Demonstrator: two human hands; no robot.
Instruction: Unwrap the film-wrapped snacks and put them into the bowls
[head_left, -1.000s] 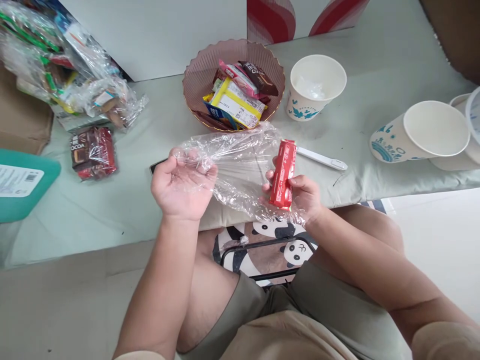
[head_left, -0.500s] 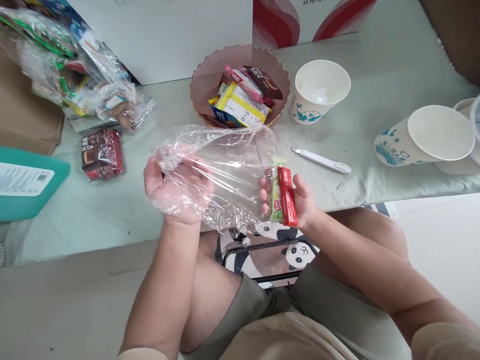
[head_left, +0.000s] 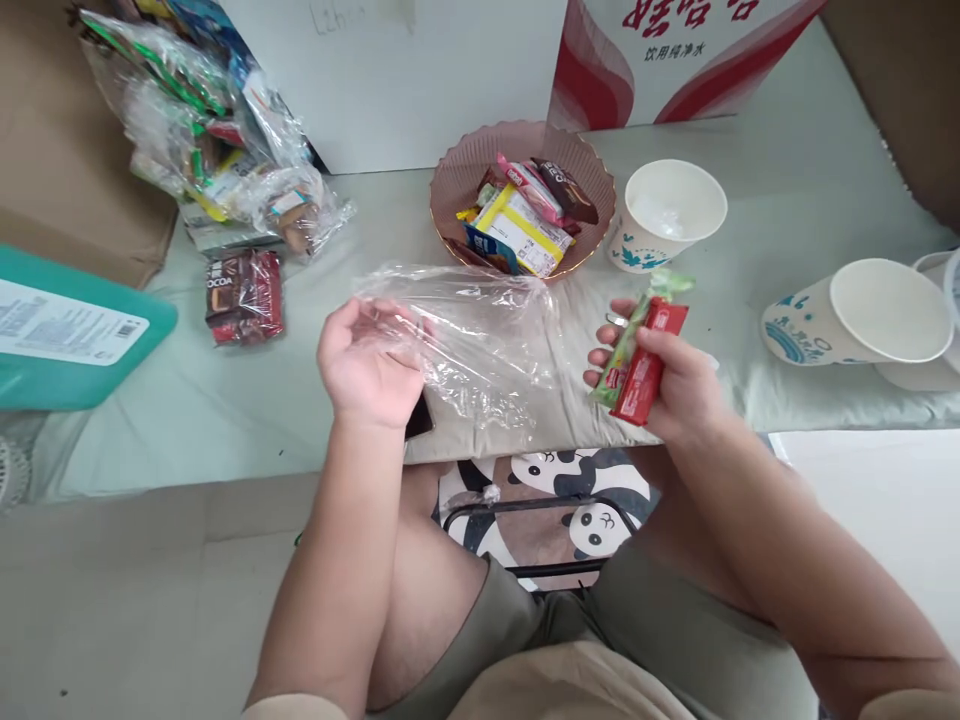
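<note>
Beige top point(head_left: 570, 688), short matching sleeves point(head_left: 296, 708); olive-grey shorts point(head_left: 450, 645); bare forearms point(head_left: 337, 560), bare fingers point(head_left: 666, 348)

Passage is available on the pale-green cloth-covered desk point(head_left: 780, 200) between two blue-printed white paper cups point(head_left: 636, 247) point(head_left: 814, 328). Clear plastic film point(head_left: 484, 340) obstructs the near side of the scalloped pink translucent bowl point(head_left: 453, 195).

Slim red packet point(head_left: 641, 385), slanted, far end tipped right, just beside a green packet point(head_left: 621, 362) on its left, crinkled clear plastic bag point(head_left: 480, 345) spread loosely, left of both, apart from them.
</note>
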